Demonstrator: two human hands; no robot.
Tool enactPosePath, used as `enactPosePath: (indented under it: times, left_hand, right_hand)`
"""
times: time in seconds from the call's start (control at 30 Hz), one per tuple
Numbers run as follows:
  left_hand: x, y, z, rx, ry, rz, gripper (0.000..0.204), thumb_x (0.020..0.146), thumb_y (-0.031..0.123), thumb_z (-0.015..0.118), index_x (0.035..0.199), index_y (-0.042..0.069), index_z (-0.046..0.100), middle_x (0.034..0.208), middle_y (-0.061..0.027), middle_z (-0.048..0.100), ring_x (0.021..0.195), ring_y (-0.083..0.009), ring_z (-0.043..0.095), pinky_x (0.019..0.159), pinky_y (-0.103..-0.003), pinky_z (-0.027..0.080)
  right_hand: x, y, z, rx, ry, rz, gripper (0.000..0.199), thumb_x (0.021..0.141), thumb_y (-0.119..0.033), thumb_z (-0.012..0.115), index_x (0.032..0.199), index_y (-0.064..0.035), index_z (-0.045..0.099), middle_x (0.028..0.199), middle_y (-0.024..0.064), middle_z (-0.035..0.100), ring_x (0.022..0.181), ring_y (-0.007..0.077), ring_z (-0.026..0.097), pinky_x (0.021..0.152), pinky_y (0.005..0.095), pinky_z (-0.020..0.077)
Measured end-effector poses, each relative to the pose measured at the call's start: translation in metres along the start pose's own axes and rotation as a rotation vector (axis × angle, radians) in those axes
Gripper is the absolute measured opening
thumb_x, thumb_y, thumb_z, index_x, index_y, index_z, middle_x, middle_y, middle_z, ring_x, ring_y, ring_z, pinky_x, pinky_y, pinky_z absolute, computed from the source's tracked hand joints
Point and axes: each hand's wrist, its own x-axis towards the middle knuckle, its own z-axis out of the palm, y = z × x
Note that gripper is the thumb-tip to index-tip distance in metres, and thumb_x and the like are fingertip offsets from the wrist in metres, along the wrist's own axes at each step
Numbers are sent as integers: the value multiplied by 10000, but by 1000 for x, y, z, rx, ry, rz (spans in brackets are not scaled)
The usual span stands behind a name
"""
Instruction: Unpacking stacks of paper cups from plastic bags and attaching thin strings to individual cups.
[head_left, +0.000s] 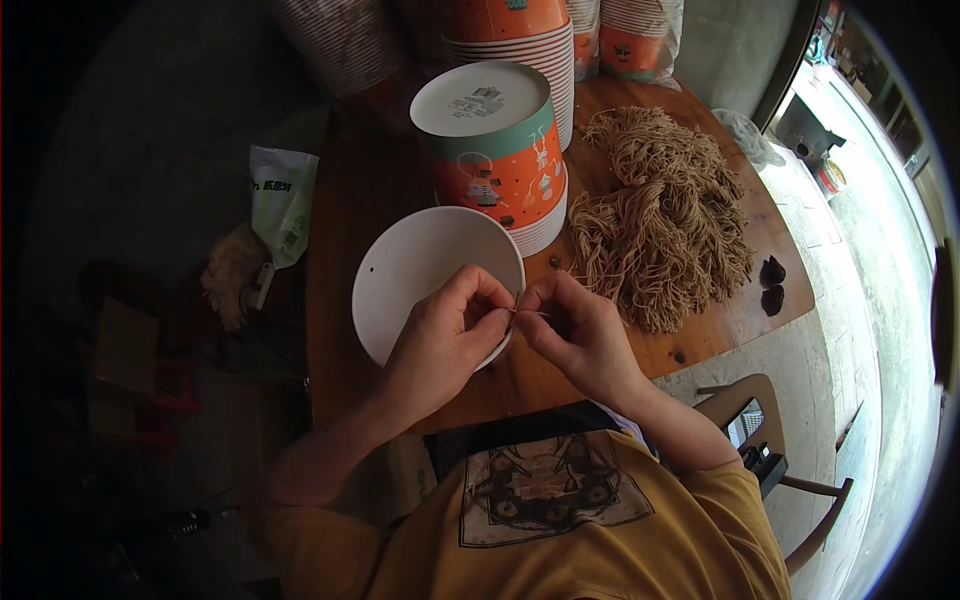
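Observation:
A white paper bucket [425,265] lies tilted on the table in front of me, its mouth towards me and a small dark hole in its wall at the left. My left hand [445,330] reaches over its right rim, thumb and forefinger pinched. Just right of that rim, my right hand [580,335] pinches too. The fingertips of both hands meet at the rim around a thin cord [516,310], of which only a short bit shows. Right of the bucket spreads a large tangled heap of tan cords [665,220].
Behind the bucket stand an upturned orange-and-green bucket stack [490,165] and a taller stack [515,30]. Bagged stacks [635,45] are at the back. Two dark pieces [772,285] lie near the wooden table's [700,345] right edge. A green-white packet [285,205] is at left, a chair [825,530] lower right.

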Motion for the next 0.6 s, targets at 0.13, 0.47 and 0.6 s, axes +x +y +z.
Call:
enactPosePath:
  times: [0.13, 0.47, 0.6]
  left_hand:
    - [-1, 2, 2, 25, 36, 58, 73, 871, 5, 552, 928, 7, 507, 804, -35, 579, 705, -79, 573, 621, -240, 489]
    - [2, 7, 6, -111, 81, 53, 99, 868, 5, 555, 962, 12, 525, 834, -25, 566, 753, -66, 556, 684, -228, 480]
    - [3, 10, 0, -84, -33, -101, 122, 882, 18, 554, 1003, 8, 534, 893, -18, 567, 811, -60, 542, 751, -219, 469]
  right_hand:
    - [-2, 4, 3, 9, 25, -42, 96, 849, -53, 605, 899, -7, 537, 725, 35, 589, 613, 75, 572, 567, 231, 468]
    - [-3, 5, 5, 4, 68, -52, 100, 852, -38, 597, 901, -10, 515, 738, 35, 579, 618, 64, 561, 555, 224, 456]
    - [-4, 6, 4, 29, 75, -48, 97, 861, -35, 591, 903, -5, 509, 742, 32, 578, 633, 50, 554, 557, 221, 454]
